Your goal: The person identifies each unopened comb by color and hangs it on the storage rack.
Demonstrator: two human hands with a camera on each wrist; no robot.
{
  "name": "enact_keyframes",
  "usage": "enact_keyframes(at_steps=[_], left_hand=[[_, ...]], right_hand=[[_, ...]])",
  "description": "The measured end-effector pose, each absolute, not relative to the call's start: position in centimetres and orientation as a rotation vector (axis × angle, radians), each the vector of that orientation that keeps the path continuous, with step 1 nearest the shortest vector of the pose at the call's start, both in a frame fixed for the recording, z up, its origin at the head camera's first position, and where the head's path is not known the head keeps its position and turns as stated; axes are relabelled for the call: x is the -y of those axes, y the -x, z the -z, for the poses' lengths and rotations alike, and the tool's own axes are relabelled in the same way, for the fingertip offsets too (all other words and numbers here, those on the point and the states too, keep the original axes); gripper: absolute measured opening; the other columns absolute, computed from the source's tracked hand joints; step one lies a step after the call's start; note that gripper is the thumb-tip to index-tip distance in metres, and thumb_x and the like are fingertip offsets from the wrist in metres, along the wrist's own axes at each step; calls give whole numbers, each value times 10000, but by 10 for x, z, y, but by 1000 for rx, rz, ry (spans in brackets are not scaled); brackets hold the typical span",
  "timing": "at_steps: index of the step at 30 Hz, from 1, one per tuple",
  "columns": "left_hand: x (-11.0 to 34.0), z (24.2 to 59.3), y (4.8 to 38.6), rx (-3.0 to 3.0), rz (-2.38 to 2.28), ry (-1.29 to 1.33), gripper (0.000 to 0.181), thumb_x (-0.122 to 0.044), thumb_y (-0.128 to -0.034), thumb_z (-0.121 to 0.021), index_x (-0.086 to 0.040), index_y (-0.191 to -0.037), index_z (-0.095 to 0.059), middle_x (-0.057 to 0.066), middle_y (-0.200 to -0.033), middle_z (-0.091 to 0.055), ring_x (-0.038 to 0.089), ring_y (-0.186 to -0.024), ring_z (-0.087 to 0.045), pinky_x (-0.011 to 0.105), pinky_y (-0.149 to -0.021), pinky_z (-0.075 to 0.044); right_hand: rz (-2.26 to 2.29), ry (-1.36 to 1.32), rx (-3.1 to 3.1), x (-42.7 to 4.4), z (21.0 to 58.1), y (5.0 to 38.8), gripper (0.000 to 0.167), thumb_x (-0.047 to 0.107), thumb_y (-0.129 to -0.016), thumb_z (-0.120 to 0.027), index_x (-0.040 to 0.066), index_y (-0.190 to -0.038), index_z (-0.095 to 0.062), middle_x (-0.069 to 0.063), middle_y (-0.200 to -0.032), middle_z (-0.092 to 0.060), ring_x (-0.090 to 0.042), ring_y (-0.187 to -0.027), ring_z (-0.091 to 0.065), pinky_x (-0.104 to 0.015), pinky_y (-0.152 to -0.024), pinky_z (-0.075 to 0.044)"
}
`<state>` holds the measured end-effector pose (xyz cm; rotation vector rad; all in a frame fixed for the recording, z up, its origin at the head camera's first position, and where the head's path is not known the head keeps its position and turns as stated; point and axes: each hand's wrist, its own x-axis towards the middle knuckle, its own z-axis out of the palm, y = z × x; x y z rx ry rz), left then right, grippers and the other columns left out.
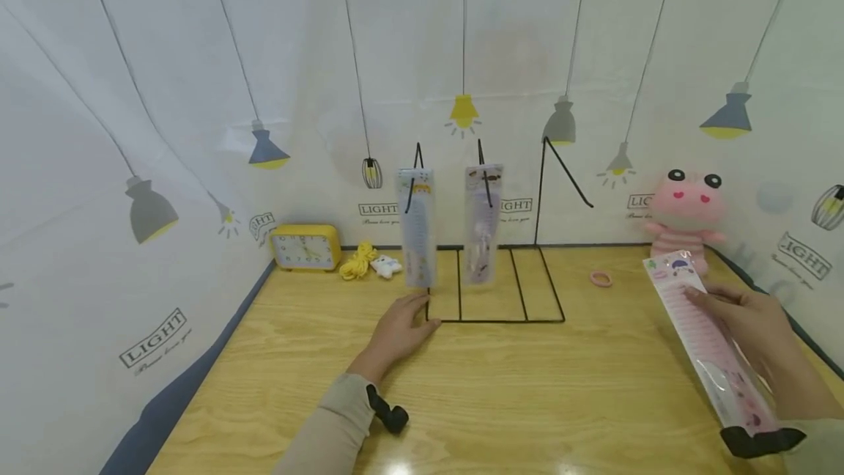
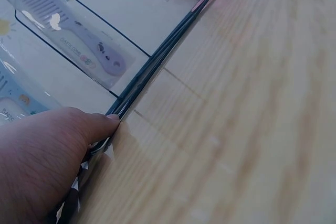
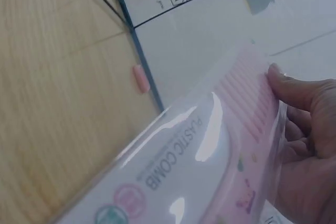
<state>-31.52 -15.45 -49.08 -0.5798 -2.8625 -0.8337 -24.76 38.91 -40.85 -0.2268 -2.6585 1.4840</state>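
Note:
My left hand (image 1: 398, 332) holds the front left corner of a black wire rack (image 1: 497, 322), its thumb against the wire in the left wrist view. From the rack's left hook hangs a packaged blue comb (image 1: 417, 229). A packaged purple comb (image 1: 483, 226) hangs on the middle hook, and nothing hangs on the right-hand hook (image 1: 568, 171). Off to the right of the rack, my right hand (image 1: 758, 328) pinches a pink comb (image 1: 708, 339) in a clear package by its edge. In the right wrist view, the pink comb's package (image 3: 181, 150) reads "PLASTIC COMB".
A yellow clock (image 1: 305, 247), a bundle of yellow cord (image 1: 359, 261) and a small white star-shaped item (image 1: 385, 265) lie left of the rack. A pink ring (image 1: 601, 279) lies to its right. The pink plush toy (image 1: 686, 211) sits against the printed backdrop.

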Motion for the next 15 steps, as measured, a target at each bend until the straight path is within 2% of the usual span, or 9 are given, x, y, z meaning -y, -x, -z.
enact_keyframes(at_steps=[3,5,8,9,11,15], left_hand=[[154,490,314,2860,838,580,634,-467,-999,-594,-94,-1500,-484,102,-1532,-458,327,-1420,-400,505,-1164,-334],[154,489,314,2858,848,585,630,-459,-1000,-596,-88,-1498,-485,107,-1533,-456,335,-1420,-398,513,-1161,-335],[154,488,314,2865,843,585,631,-459,-1000,-597,-91,-1500,-482,100,-1535,-455,328,-1422,-396,507,-1162,-335],[153,488,314,2866,842,583,631,-460,-1000,-597,-93,-1500,-483,98,-1534,-456,326,-1422,-396,506,-1163,-334],[153,489,314,2868,836,580,631,-462,-1000,-597,-96,-1501,-484,94,-1534,-457,323,-1422,-396,503,-1165,-333],[153,489,314,2870,837,575,631,-460,-1000,-597,-96,-1502,-482,101,-1533,-458,330,-1421,-396,509,-1162,-335]], right_hand=[[-1630,117,2550,-379,396,246,525,424,-963,-674,119,-1387,-617,95,-1392,-485,63,-1106,-467,-54,-768,-469],[-1695,58,2476,-372,388,246,481,354,-967,-688,150,-1396,-614,210,-1303,-531,134,-1054,-507,-73,-768,-504],[-1684,22,2428,-363,376,245,498,320,-960,-705,154,-1416,-593,331,-1128,-570,140,-953,-564,-94,-719,-524],[-1640,28,2437,-360,373,245,526,346,-953,-709,155,-1426,-581,352,-1092,-580,144,-949,-564,-93,-706,-522],[-1550,16,2458,-353,366,245,582,373,-953,-701,92,-1443,-559,362,-1061,-599,139,-944,-567,-88,-699,-513],[-1450,-42,2428,-339,356,250,525,355,-946,-716,89,-1389,-622,348,-1068,-635,131,-931,-595,-84,-695,-511]])
